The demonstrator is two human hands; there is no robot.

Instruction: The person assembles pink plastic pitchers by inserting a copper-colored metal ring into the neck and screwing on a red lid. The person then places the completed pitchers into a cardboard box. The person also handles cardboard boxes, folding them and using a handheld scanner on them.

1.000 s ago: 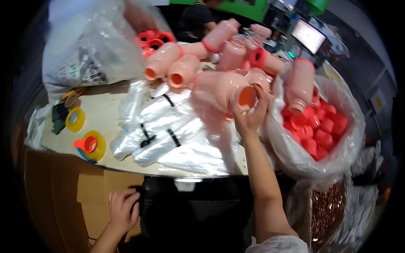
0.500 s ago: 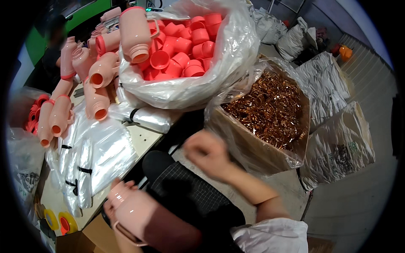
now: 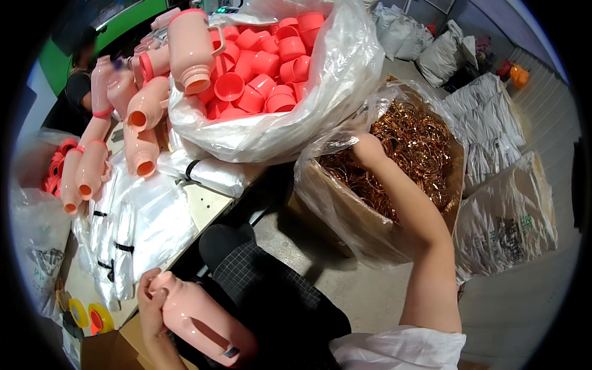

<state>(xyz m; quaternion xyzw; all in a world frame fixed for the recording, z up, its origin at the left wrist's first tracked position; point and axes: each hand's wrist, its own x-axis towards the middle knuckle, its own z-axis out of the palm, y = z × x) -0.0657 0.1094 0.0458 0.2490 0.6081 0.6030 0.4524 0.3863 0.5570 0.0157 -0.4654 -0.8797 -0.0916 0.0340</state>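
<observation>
My left hand (image 3: pixel 152 305) grips a glossy pink thermos jug body (image 3: pixel 200 317) by its narrow neck. The jug lies tilted over my lap, neck toward the upper left, its side handle facing up. My right arm stretches forward to a carton lined with clear plastic (image 3: pixel 351 225). There my right hand (image 3: pixel 369 152) touches a heap of shiny copper-coloured rings (image 3: pixel 414 145), near the carton's left side. Its fingers point down and are hidden, so whether they hold a ring does not show.
Several more pink jug bodies (image 3: pixel 143 151) stand and lie on the worktable (image 3: pixel 206 203) at left, beside clear plastic bags (image 3: pixel 154 228). A large plastic sack (image 3: pixel 259 139) holds red cups (image 3: pixel 250 65). Yellow tape rolls (image 3: pixel 98 319) sit near left. White woven sacks (image 3: pixel 509 209) lie right. A person (image 3: pixel 79 92) is behind the table.
My right hand has moved from above my lap forward and right into the carton of rings. The jug in my left hand has rolled, bringing its handle upward, and shifted slightly left.
</observation>
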